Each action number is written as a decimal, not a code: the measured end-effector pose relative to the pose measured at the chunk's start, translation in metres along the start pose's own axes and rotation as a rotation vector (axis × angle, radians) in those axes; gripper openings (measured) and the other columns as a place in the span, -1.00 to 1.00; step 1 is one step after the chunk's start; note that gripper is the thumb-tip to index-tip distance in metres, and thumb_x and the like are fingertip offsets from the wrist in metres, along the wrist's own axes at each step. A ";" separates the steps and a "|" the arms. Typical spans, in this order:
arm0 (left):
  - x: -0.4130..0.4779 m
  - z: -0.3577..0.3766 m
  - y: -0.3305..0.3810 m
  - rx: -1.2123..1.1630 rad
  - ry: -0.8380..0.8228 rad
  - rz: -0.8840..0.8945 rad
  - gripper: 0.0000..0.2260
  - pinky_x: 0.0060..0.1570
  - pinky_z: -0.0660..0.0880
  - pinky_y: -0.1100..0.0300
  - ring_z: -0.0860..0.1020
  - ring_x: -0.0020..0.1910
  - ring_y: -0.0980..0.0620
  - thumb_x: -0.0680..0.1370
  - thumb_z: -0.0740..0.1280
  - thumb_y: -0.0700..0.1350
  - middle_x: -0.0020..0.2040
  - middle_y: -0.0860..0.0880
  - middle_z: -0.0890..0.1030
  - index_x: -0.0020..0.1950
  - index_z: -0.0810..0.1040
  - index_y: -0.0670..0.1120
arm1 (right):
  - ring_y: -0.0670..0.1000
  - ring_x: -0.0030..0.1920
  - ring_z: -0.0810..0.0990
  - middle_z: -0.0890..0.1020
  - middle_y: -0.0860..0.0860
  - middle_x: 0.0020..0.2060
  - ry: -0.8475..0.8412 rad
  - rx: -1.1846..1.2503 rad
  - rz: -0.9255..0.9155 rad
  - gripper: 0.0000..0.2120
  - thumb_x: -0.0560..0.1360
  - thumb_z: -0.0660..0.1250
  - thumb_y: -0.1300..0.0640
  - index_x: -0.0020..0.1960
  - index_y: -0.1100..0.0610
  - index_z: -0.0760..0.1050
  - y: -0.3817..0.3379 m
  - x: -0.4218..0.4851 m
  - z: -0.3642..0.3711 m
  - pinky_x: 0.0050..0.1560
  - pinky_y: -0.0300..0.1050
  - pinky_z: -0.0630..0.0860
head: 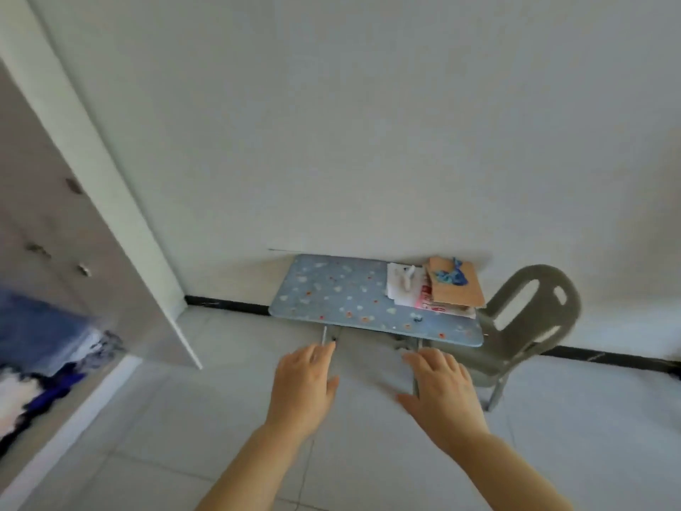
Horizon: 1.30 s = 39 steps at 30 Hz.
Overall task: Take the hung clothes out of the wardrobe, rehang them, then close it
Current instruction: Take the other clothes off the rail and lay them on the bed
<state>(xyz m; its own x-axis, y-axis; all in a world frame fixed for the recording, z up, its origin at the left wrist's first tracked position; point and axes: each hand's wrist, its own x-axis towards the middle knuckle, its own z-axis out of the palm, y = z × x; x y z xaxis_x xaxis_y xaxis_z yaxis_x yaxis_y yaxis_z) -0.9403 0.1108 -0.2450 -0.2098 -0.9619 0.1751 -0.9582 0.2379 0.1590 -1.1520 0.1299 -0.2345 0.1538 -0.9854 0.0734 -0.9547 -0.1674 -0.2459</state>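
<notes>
Head view looks down at a pale tiled floor (221, 418), and I have both bare hands out in front of me. My left hand (302, 385) and my right hand (440, 392) are palm down with the fingers loosely spread. Neither one holds or touches anything. I judge they are raised like this because I am between reaches, with both free for the next hanger.

The clothes (40, 348) are at the far left edge, a blurred mass of blue, dark and white cloth, well apart from either hand. Above them is a beige panel of the wardrobe (55, 223) with small metal fittings, and beside it a white upright edge (110, 178). I take this to mean the wardrobe is open, though the blur hides whether the cloth hangs from a rail or lies loose. I cannot make out any hanger.

Straight ahead, against the far wall, is a low table (331, 293) with a blue spotted top. Papers (405, 285) and a piece of cardboard (455, 285) with something blue on it are stacked at its right end. A grey plastic chair (530, 319) stands just beside it on the right.

My view points at the table and not at the wardrobe. I judge the next move needs a turn to the left before either hand can reach the cloth.
</notes>
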 end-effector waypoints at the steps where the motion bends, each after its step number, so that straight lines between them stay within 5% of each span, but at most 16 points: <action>1: -0.008 -0.009 -0.031 0.009 0.014 -0.045 -0.53 0.24 0.23 0.20 0.34 0.29 0.03 0.57 0.16 0.06 0.32 0.04 0.39 0.45 0.21 -0.01 | -0.03 0.37 0.23 0.30 -0.12 0.35 -0.010 -0.002 -0.049 -0.41 0.46 0.26 -0.23 0.42 -0.09 0.21 -0.029 0.014 0.006 0.36 -0.14 0.13; 10: -0.094 -0.068 -0.240 0.050 0.123 -0.497 -0.55 0.27 0.25 0.22 0.34 0.28 0.09 0.59 0.15 0.05 0.34 0.06 0.37 0.46 0.18 0.02 | -0.04 0.39 0.19 0.25 -0.11 0.38 -0.134 0.017 -0.446 -0.39 0.49 0.22 -0.22 0.46 -0.10 0.11 -0.245 0.107 0.059 0.41 -0.11 0.09; 18: -0.124 -0.097 -0.360 0.138 0.152 -0.850 -0.52 0.40 0.12 0.15 0.15 0.44 0.05 0.62 0.08 0.07 0.48 0.02 0.18 0.50 0.06 0.01 | -0.04 0.41 0.20 0.24 -0.11 0.40 -0.163 0.000 -0.775 -0.39 0.49 0.21 -0.24 0.45 -0.12 0.10 -0.386 0.198 0.094 0.43 -0.09 0.10; 24: -0.103 -0.131 -0.428 0.209 0.232 -1.035 -0.52 0.36 0.16 0.17 0.24 0.38 0.07 0.60 0.11 0.08 0.43 0.07 0.25 0.49 0.10 0.04 | -0.06 0.37 0.27 0.31 -0.12 0.36 -0.135 0.028 -1.008 -0.41 0.48 0.23 -0.23 0.43 -0.10 0.16 -0.482 0.282 0.100 0.40 -0.12 0.16; 39: -0.066 -0.214 -0.626 0.315 0.440 -1.183 -0.54 0.31 0.23 0.15 0.33 0.29 0.07 0.58 0.15 0.08 0.35 0.06 0.35 0.46 0.18 0.05 | -0.03 0.31 0.28 0.29 -0.09 0.34 0.012 0.113 -1.327 -0.47 0.51 0.21 -0.14 0.42 -0.07 0.18 -0.744 0.409 0.109 0.29 -0.19 0.20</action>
<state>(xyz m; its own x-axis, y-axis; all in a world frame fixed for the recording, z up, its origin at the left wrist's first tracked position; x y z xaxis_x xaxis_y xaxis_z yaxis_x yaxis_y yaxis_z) -0.2844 0.0539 -0.1477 0.8121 -0.4267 0.3980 -0.5339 -0.8185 0.2122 -0.3515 -0.1518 -0.1268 0.9424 -0.0745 0.3262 -0.0579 -0.9965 -0.0604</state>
